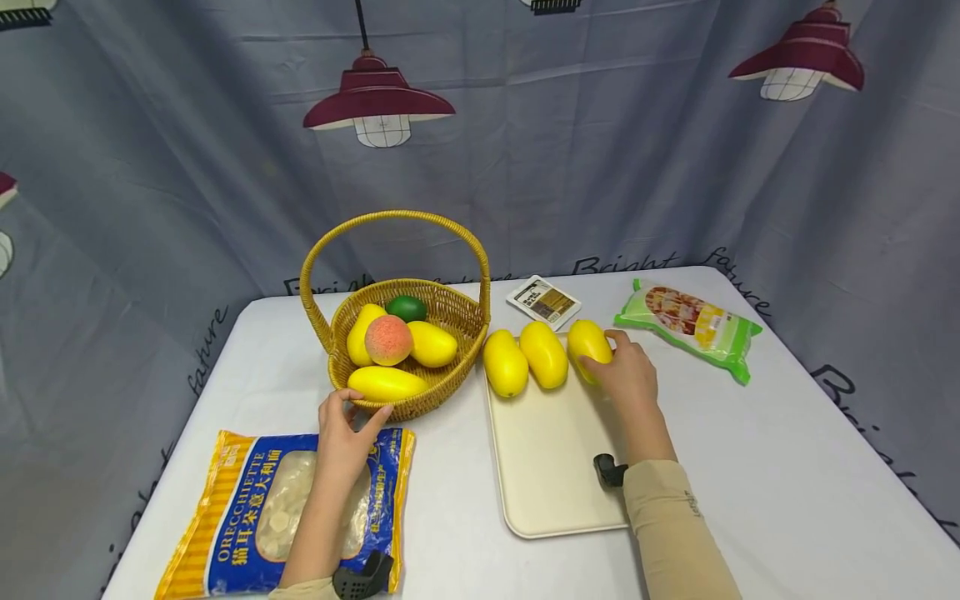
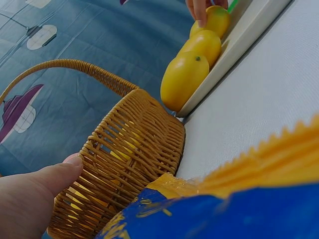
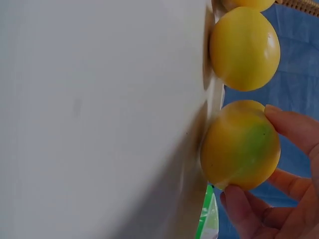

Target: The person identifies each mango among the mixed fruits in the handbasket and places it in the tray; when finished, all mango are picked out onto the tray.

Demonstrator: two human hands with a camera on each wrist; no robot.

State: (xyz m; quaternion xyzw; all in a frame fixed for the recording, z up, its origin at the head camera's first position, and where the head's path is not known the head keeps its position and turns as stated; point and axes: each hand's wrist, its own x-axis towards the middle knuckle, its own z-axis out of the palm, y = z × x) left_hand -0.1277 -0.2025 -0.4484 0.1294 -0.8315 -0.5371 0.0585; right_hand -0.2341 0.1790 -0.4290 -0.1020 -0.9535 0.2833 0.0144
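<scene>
At the far end of a cream tray, my right hand grips a yellow mango between thumb and fingers. Its green-tinged end faces the right wrist view. Two more mangoes, a middle one and a left one, stand in a row beside it. My left hand holds the near rim of a wicker basket, thumb on the outer wall and fingers over the edge. Inside the basket lie a peach, a dark green fruit and several yellow fruits, one of them by my left fingers.
A blue and yellow orecchiette bag lies under my left forearm. Behind the tray is a small white packet with a printed label. A green-edged food bag rests at the back right. The tall basket handle arches over the fruit.
</scene>
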